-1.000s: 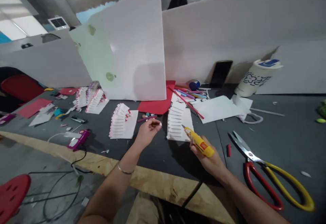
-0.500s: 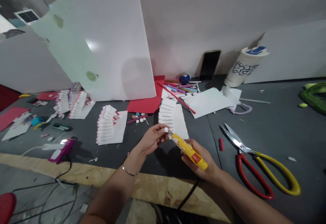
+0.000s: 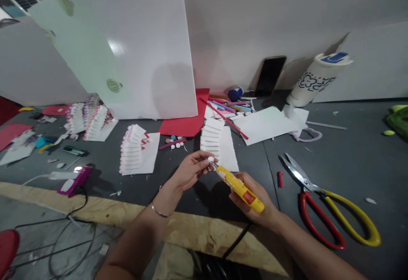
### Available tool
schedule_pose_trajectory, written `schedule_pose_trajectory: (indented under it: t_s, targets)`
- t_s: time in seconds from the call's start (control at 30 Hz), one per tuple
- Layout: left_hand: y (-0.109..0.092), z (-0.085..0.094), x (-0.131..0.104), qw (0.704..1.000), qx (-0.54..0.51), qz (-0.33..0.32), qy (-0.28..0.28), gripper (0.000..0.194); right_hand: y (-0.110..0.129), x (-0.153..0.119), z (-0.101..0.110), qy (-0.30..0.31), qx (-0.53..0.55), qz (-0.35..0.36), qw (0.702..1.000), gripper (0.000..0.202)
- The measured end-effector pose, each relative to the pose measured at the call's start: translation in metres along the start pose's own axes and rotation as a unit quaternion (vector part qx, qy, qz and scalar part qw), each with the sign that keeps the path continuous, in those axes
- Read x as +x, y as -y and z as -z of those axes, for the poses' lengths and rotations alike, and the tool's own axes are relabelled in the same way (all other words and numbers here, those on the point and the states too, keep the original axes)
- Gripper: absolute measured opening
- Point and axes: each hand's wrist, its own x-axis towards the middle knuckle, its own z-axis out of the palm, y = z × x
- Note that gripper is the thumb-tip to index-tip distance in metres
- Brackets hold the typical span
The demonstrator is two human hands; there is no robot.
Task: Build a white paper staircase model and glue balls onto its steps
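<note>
Hands have drawn together since a second ago: the left hand pinches a small white piece against the tip of the yellow tool, gripped by the right hand over the dark table; its red label is unreadable

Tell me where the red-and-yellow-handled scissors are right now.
In the head view, the scissors lie open on the dark tabletop at the right, just beyond the small red piece and below the white sheet.
</note>
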Motion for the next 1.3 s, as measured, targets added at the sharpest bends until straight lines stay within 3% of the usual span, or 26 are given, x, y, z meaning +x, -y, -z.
schedule_pose_trajectory:
  t_s: [1.3]
  targets:
    - [-0.0013, 0.0009, -0.0013, 0.999, 0.023, -0.034, 0.008, 0.027, 0.0005, 0.0022, 0.0018, -0.002, -0.07, 0.037, 0.997, 0.013]
